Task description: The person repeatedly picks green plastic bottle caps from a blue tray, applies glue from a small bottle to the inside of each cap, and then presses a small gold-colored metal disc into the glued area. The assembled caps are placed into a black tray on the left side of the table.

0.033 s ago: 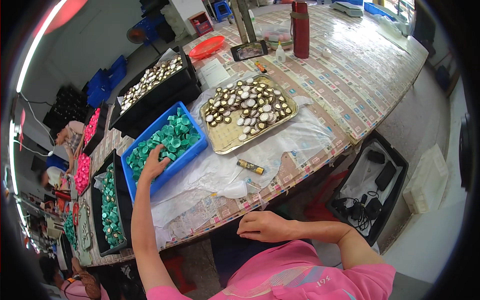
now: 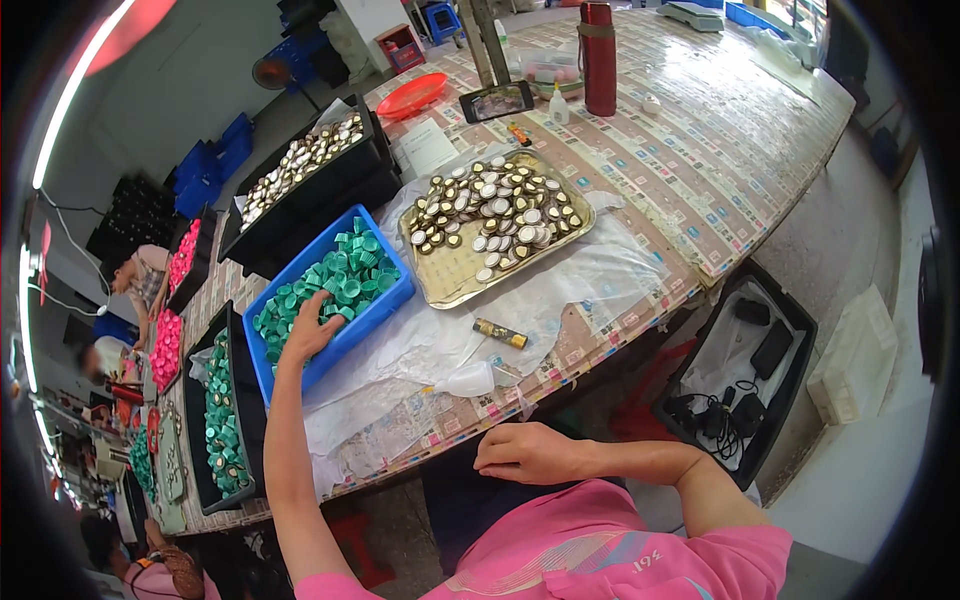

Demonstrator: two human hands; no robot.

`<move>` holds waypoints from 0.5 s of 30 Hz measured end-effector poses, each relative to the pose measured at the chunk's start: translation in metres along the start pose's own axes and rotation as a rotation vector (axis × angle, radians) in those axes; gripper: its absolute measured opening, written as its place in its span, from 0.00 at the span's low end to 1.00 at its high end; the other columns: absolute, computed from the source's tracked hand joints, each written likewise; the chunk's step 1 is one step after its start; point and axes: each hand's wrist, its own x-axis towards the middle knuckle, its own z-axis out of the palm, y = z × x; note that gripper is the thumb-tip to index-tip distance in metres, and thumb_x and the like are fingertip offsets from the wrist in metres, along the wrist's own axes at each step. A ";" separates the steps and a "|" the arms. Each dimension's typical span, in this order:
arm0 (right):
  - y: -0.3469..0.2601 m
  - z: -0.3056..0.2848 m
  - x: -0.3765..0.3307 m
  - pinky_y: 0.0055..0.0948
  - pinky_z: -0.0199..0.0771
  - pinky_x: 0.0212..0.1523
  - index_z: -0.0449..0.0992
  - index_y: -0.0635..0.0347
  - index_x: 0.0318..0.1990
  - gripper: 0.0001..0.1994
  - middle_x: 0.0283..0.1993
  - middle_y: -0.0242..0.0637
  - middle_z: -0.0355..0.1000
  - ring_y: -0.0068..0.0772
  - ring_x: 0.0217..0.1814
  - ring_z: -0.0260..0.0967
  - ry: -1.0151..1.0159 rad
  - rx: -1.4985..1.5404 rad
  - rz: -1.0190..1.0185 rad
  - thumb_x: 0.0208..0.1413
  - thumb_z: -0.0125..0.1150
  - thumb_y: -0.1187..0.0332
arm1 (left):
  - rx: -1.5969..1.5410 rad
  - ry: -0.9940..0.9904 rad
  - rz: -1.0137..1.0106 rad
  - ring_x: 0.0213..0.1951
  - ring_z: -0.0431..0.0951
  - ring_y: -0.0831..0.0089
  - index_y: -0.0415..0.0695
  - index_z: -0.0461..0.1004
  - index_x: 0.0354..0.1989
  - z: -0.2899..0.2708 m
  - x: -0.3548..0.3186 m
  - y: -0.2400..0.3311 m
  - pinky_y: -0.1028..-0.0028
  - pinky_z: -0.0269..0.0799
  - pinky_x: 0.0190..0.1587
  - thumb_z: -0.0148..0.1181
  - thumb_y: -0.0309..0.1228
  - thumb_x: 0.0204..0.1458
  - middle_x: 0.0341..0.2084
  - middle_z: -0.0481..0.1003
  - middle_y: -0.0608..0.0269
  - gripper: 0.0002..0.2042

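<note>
My left hand (image 2: pixel 312 330) reaches into a blue plastic bin (image 2: pixel 408 286) of small green ribbed caps (image 2: pixel 352 285). Its thumb and fingers are spread, with the fingertips among the caps; no cap shows lifted in them. Closed with its fingers curled, my right hand (image 2: pixel 528 452) rests in front of me just off the near table edge. Whatever it may hold is hidden. Beside the bin sits a shallow metal tray (image 2: pixel 440 288), heaped with small round pieces (image 2: pixel 500 208) with white or gold-coloured faces and dark rims.
Black crates (image 2: pixel 310 205) with round pieces and green caps (image 2: pixel 225 430) flank the bin. A black-and-gold tube (image 2: pixel 500 333) and white scoop-like piece (image 2: pixel 466 380) lie on plastic sheeting. Farther back are a phone (image 2: pixel 497 101), small bottle (image 2: pixel 559 105) and red flask (image 2: pixel 598 60). Other people work at left.
</note>
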 end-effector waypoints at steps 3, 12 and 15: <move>-0.002 0.005 0.003 0.35 0.73 0.39 0.76 0.58 0.36 0.06 0.37 0.36 0.71 0.41 0.41 0.71 -0.022 0.036 -0.007 0.53 0.60 0.68 | -0.053 0.133 0.089 0.51 0.70 0.49 0.51 0.64 0.55 0.011 0.001 0.002 0.62 0.65 0.55 0.63 0.40 0.44 0.48 0.69 0.46 0.27; -0.002 0.001 -0.008 0.35 0.72 0.39 0.76 0.59 0.36 0.06 0.37 0.37 0.71 0.41 0.41 0.71 -0.025 0.018 0.033 0.53 0.60 0.68 | -0.006 0.398 0.017 0.40 0.73 0.61 0.53 0.74 0.47 0.010 0.003 0.015 0.66 0.68 0.46 0.64 0.36 0.42 0.37 0.72 0.56 0.20; -0.001 0.000 -0.007 0.32 0.75 0.38 0.77 0.59 0.37 0.06 0.37 0.36 0.72 0.38 0.40 0.73 -0.034 -0.028 0.027 0.52 0.63 0.70 | -0.318 0.419 -0.088 0.42 0.73 0.65 0.50 0.74 0.49 0.002 0.004 0.007 0.69 0.67 0.47 0.63 0.34 0.44 0.38 0.75 0.59 0.20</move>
